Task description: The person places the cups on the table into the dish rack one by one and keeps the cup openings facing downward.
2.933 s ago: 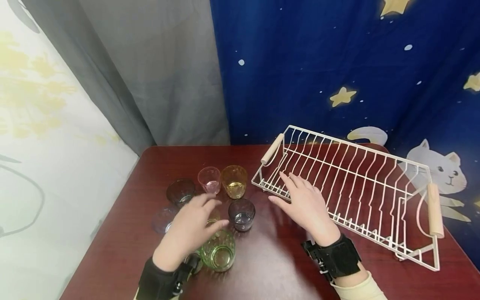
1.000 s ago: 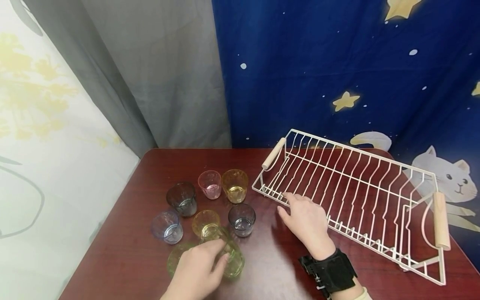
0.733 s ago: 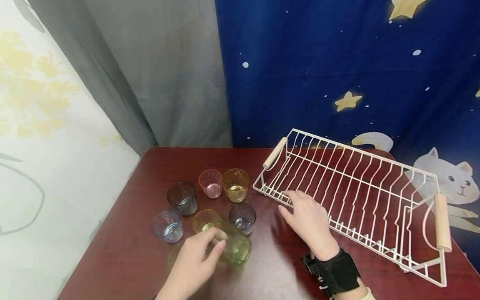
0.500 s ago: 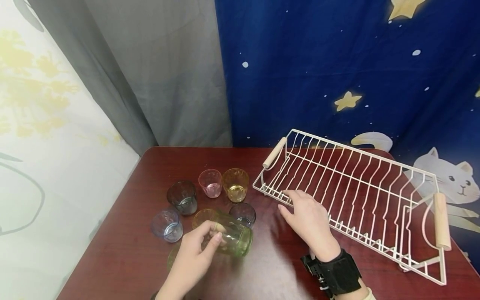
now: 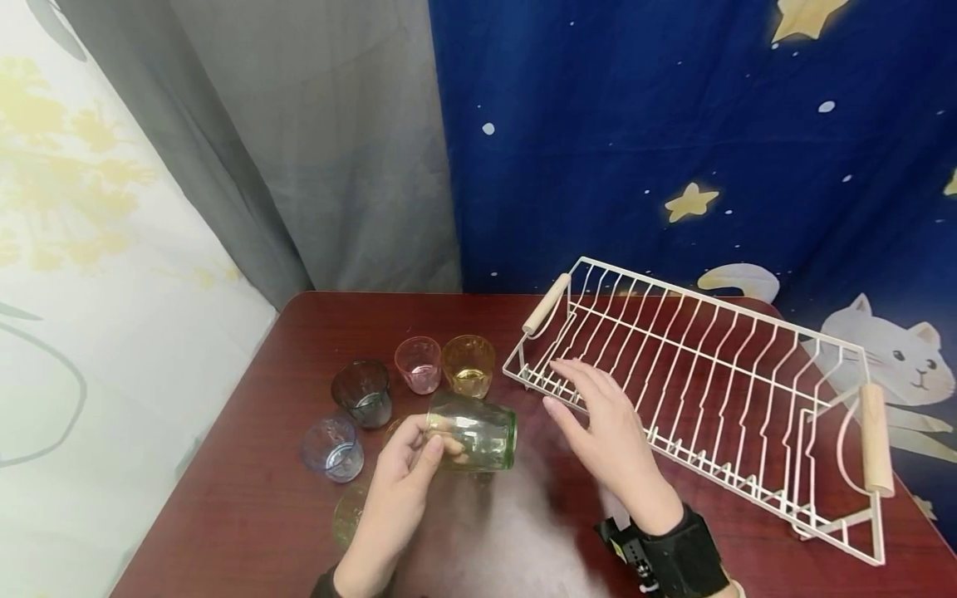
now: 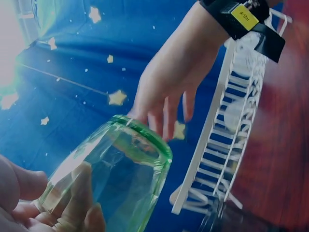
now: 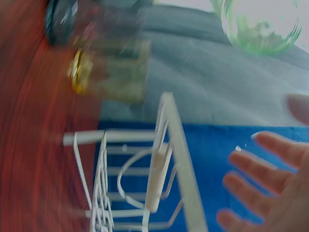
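Note:
My left hand point(image 5: 396, 486) grips a green drinking glass point(image 5: 486, 436) by its mouth end, thumb on the near side and fingers on the far side. The glass lies on its side in the air above the table, base toward the right. In the left wrist view the thick green base of the glass point(image 6: 140, 140) points toward my right hand point(image 6: 169, 82). That right hand point(image 5: 609, 432) holds nothing; its fingers are extended near the front left edge of a white wire dish rack point(image 5: 695, 357). Whether it touches the rack is unclear.
Left of the rack stand a pink glass point(image 5: 419, 365), a yellow glass point(image 5: 469, 365), a dark grey glass point(image 5: 362, 394) and a blue glass point(image 5: 334, 450). Another green glass point(image 5: 348, 515) is partly behind my left arm. Curtains point(image 5: 359, 149) hang behind the table point(image 5: 247, 498).
My left hand has taken hold of the green glass, raised it and tipped it onto its side, base rightward. My right hand has lifted slightly, fingers straighter, near the rack's edge.

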